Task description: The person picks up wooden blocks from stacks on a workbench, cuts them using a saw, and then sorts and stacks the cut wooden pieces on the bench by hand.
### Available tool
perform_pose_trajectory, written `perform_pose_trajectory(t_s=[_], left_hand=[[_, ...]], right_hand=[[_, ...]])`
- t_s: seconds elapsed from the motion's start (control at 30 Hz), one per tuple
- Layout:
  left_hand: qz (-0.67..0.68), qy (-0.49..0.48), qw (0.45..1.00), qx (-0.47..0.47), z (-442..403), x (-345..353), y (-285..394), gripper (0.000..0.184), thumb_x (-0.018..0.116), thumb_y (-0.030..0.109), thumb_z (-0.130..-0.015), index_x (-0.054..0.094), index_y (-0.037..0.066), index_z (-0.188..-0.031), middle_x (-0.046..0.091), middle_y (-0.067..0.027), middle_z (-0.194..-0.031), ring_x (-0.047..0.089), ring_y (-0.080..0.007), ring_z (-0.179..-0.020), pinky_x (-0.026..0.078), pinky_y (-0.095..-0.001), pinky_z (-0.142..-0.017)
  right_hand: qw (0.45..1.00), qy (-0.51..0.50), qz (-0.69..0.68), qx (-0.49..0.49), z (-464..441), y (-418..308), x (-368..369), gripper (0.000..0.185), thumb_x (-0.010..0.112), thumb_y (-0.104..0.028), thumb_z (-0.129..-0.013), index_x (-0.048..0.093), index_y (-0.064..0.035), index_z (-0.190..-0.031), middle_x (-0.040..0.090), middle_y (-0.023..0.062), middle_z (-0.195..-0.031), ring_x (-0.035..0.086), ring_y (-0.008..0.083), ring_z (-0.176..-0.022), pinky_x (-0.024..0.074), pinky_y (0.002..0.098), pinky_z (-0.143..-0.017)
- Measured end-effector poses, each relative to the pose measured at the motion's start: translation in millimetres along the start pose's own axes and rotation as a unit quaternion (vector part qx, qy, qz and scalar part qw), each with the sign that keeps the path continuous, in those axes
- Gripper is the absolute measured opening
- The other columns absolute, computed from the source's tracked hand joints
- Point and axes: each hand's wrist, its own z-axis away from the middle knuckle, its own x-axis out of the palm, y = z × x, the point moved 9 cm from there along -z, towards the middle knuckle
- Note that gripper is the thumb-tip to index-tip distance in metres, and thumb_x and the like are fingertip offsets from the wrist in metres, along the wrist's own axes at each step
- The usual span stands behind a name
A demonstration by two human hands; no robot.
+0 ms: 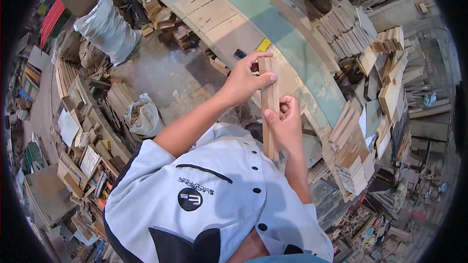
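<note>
My left hand (247, 81) is closed around the far end of some narrow wooden strips (268, 126), which lie flat against each other as one bundle. The thumb presses on the near face and the fingers wrap the far side. Lower down, my right hand (286, 121) grips the same strips from the right, its thumb along their edge. The bundle is held in front of my shirt, over the near edge of the workbench (219, 12). On the bench just beyond my left hand lie a yellow object (263, 44) and a small black object (239, 54).
Stacked boards (343, 29) stand behind the bench, with more wood pieces (356, 170) at its right end. A white sack (108, 29) and a smaller bag of scraps (144, 115) stand on the floor to the left. Piled offcuts (90, 160) lie nearby.
</note>
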Motion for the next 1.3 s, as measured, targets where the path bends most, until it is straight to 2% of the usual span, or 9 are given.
perform_pose_trajectory(t_s=[0.1, 0.17, 0.5, 0.6, 0.7, 0.77, 0.93, 1.03, 1.3], left_hand=[[0.013, 0.039, 0.999, -0.012, -8, -13, 2, 0.055, 0.08, 0.015, -0.086, 0.056, 0.004, -0.135, 0.066, -0.0055, -0.108, 0.06, -0.0125, -0.095, 0.051, -0.0298, -0.084], [0.01, 0.067, 0.998, -0.011, -16, -21, 1, 0.053, 0.078, 0.014, -0.087, 0.056, 0.002, -0.133, 0.066, -0.0072, -0.106, 0.06, -0.0136, -0.094, 0.052, -0.0306, -0.082], [-0.082, 0.153, 0.984, -0.047, -93, -55, -74, 0.061, 0.077, 0.017, -0.087, 0.051, -0.001, -0.139, 0.067, -0.0099, -0.103, 0.063, -0.0146, -0.088, 0.053, -0.0314, -0.08], [-0.159, 0.186, 0.965, -0.09, -144, -81, -103, 0.078, 0.075, 0.019, -0.09, 0.031, 0.001, -0.152, 0.065, -0.0195, -0.12, 0.066, -0.0238, -0.106, 0.054, -0.0363, -0.09], [-0.173, 0.2, 0.959, -0.1, -165, -109, -131, 0.081, 0.074, 0.022, -0.091, 0.027, 0.001, -0.154, 0.065, -0.0229, -0.122, 0.065, -0.0278, -0.113, 0.054, -0.0366, -0.094], [-0.277, 0.158, 0.936, -0.15, -166, -135, -136, 0.063, 0.071, 0.025, -0.093, 0.045, -0.002, -0.143, 0.066, -0.0218, -0.122, 0.067, -0.0272, -0.11, 0.054, -0.0352, -0.094], [-0.363, 0.156, 0.881, -0.261, -113, -210, -170, 0.039, 0.066, 0.025, -0.096, 0.063, -0.007, -0.119, 0.072, -0.0123, -0.098, 0.068, -0.0174, -0.089, 0.054, -0.032, -0.081], [-0.39, 0.174, 0.853, -0.3, -63, -239, -173, 0.038, 0.067, 0.024, -0.094, 0.064, -0.005, -0.118, 0.073, -0.0184, -0.099, 0.071, -0.0248, -0.093, 0.056, -0.0369, -0.084], [-0.365, 0.216, 0.796, -0.433, 143, -315, -218, 0.039, 0.069, 0.03, -0.092, 0.068, -0.003, -0.113, 0.074, -0.0174, -0.099, 0.072, -0.0255, -0.093, 0.055, -0.0377, -0.084]], right_hand=[[0.984, 0.053, 0.169, -0.033, -2, -23, 10, 0.065, 0.084, -0.015, -0.079, 0.046, 0.0012, -0.128, 0.059, 0.0158, -0.112, 0.062, 0.0274, -0.098, 0.0518, 0.0391, -0.088], [0.894, 0.11, 0.398, -0.175, -4, -49, 17, 0.07, 0.084, -0.017, -0.076, 0.048, 0.0037, -0.133, 0.054, 0.0199, -0.114, 0.057, 0.0356, -0.106, 0.0476, 0.0437, -0.093], [0.88, 0.092, 0.417, -0.208, -106, -5, -1, 0.063, 0.075, -0.01, -0.076, 0.054, 0.0052, -0.134, 0.054, 0.0184, -0.109, 0.056, 0.0373, -0.104, 0.0483, 0.0452, -0.089], [0.896, 0.077, 0.392, -0.194, -195, 18, -14, 0.058, 0.072, -0.01, -0.078, 0.056, 0.0029, -0.132, 0.055, 0.0175, -0.114, 0.055, 0.0368, -0.106, 0.0461, 0.0471, -0.094], [0.882, 0.055, 0.423, -0.201, -286, 58, -28, 0.056, 0.071, -0.013, -0.079, 0.058, -0.0001, -0.132, 0.057, 0.0164, -0.115, 0.055, 0.0362, -0.107, 0.0461, 0.0472, -0.095], [0.867, 0.051, 0.445, -0.217, -347, 76, -35, 0.053, 0.07, -0.016, -0.08, 0.059, -0.0027, -0.131, 0.058, 0.0155, -0.116, 0.055, 0.036, -0.109, 0.0461, 0.0472, -0.095], [0.852, 0.035, 0.463, -0.243, -480, 74, -31, 0.048, 0.066, -0.018, -0.084, 0.055, -0.0085, -0.13, 0.059, 0.0154, -0.118, 0.057, 0.0369, -0.11, 0.0473, 0.0492, -0.094], [0.838, 0.028, 0.492, -0.234, -528, 77, -17, 0.048, 0.063, -0.018, -0.086, 0.051, -0.0107, -0.132, 0.06, 0.0156, -0.119, 0.058, 0.0377, -0.109, 0.0476, 0.0506, -0.093], [0.8, 0.045, 0.578, -0.153, -545, 103, -6, 0.058, 0.063, -0.022, -0.088, 0.043, -0.0117, -0.142, 0.058, 0.0153, -0.129, 0.057, 0.0371, -0.118, 0.0443, 0.0535, -0.1]])
